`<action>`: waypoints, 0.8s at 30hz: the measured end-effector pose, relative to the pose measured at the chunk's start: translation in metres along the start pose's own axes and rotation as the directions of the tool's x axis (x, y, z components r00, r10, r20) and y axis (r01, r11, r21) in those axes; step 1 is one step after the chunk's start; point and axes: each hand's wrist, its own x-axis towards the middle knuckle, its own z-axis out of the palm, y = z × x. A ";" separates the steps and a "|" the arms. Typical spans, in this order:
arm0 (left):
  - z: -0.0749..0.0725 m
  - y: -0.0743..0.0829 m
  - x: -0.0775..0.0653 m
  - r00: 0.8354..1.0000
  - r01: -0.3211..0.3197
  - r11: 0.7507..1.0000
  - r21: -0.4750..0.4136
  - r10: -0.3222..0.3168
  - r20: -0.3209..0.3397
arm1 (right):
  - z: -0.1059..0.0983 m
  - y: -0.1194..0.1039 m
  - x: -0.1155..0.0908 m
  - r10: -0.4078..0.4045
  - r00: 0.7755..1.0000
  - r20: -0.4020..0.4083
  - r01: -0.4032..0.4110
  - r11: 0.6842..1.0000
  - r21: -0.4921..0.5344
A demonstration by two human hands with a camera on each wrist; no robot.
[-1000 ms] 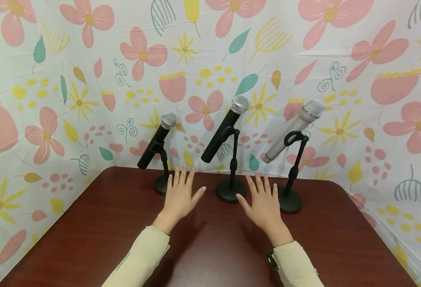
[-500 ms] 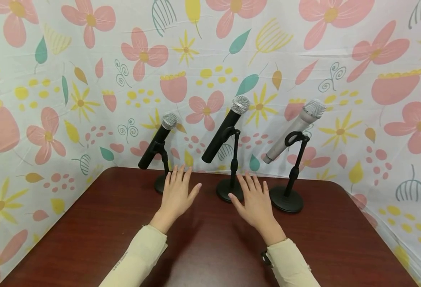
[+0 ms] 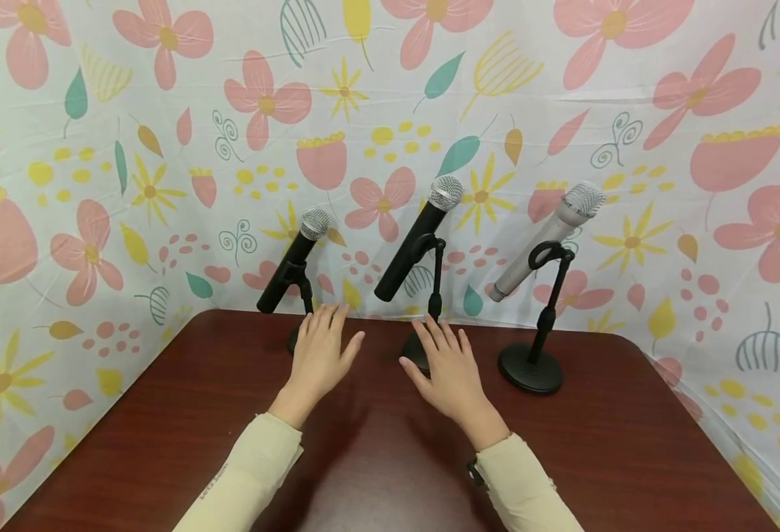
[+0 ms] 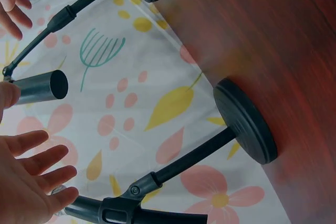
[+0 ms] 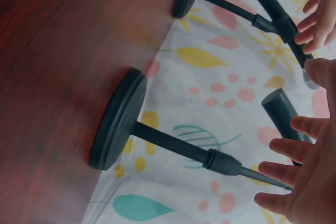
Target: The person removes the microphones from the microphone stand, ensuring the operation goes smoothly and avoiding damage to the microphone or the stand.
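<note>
My left hand (image 3: 316, 356) hovers over the table with its fingers spread, overlapping the base of the left stand in the head view. Clipped at a slant on that stand is a black microphone (image 3: 285, 272) with a silver mesh head. My right hand (image 3: 448, 373), also spread and holding nothing, overlaps the middle stand's base (image 3: 413, 352). A second black microphone (image 3: 408, 253) leans in the middle stand's clip. To the right, a silver-grey microphone (image 3: 529, 251) rests in the third stand (image 3: 546, 319). In the right wrist view, the middle stand's round base (image 5: 119, 121) stands on the table.
The dark red-brown table (image 3: 183, 414) has rounded far corners. Right behind the stands hangs a white floral cloth (image 3: 376, 96), which also runs along both sides. The stands are in a row near the far edge.
Both hands have drifted left and slightly towards me, the right one further, from in front of the right stand's base to the middle stand's. Microphones and stands have stayed put.
</note>
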 end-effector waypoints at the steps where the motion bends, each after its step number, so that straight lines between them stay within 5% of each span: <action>1: -0.001 0.000 0.000 1.000 -0.006 1.000 0.000 0.006 -0.012 | 0.000 -0.001 0.001 -0.007 1.000 -0.004 0.007 1.000 -0.001; 13: -0.011 -0.008 0.005 0.993 -0.041 0.999 -0.020 0.038 -0.112 | 0.003 -0.026 0.016 -0.117 0.993 -0.032 0.116 0.993 -0.004; 24: -0.024 -0.023 0.011 0.985 -0.036 0.998 -0.050 0.027 -0.170 | 0.005 -0.050 0.033 -0.173 0.985 0.024 0.172 0.985 0.030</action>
